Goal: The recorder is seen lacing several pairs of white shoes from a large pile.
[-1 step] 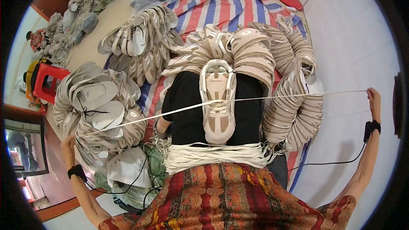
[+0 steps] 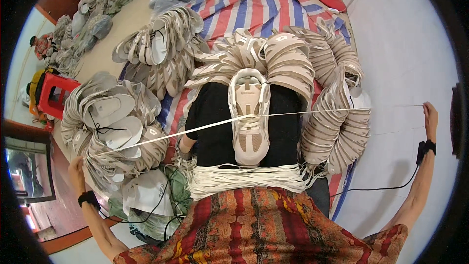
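A beige and white sneaker upper [image 2: 250,139] rests on my black-clad lap, its toe toward me. A cream shoelace [image 2: 195,130] runs through its lower eyelets, and both ends stretch far out sideways, nearly taut. My left hand [image 2: 76,167] is closed on one end at the far left. Out at the far right, my right hand [image 2: 430,120] pinches the other end. Across my waist lies a thick bundle of cream laces [image 2: 244,178], just below the toe.
Stacked shoe uppers stand in rows at the left [image 2: 110,102], ahead [image 2: 288,61] and at the right [image 2: 337,122]. Under them spreads a striped plastic sheet [image 2: 254,12]. A red stool [image 2: 55,95] stands at left, a white wall [image 2: 400,68] at right. Thin black cables trail from both wristbands.
Both hands have shifted very slightly outward with the lace ends. The sneaker upper has hardly moved.
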`<state>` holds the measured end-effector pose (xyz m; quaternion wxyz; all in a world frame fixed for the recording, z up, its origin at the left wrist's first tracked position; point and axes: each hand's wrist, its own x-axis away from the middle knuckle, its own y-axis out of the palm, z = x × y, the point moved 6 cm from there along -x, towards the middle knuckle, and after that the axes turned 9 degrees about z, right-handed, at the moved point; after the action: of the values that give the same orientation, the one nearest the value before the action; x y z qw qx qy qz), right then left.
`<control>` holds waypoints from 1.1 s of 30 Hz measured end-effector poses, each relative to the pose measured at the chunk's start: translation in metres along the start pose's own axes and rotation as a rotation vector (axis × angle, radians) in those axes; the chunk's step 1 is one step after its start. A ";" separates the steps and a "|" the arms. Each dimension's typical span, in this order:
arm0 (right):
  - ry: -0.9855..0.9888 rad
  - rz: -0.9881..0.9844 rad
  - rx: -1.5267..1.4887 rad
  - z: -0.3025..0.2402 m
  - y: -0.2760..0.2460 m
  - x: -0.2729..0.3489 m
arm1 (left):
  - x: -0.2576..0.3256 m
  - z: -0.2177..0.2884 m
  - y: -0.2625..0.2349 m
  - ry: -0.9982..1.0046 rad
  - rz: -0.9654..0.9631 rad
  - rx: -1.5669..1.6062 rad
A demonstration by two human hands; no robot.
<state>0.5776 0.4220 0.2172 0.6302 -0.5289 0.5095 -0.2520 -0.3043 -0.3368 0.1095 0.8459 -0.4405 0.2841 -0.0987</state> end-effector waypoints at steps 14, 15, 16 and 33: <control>0.431 0.215 -1.284 -0.263 0.113 0.137 | -0.035 0.108 0.139 -0.292 0.183 0.753; 0.390 0.077 -1.231 -0.304 0.129 0.137 | -0.034 0.144 0.158 -0.265 0.138 0.874; 0.291 -0.129 -1.429 -0.349 0.143 0.137 | -0.029 0.183 0.178 -0.249 0.070 1.000; 0.044 -0.476 -1.171 -0.468 0.234 0.137 | 0.107 0.453 0.310 0.131 -0.818 0.801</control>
<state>0.1488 0.1862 -0.0133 0.1524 -0.8796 0.4443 -0.0756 0.0143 0.1143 0.0233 0.8205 -0.1530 0.0828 -0.5446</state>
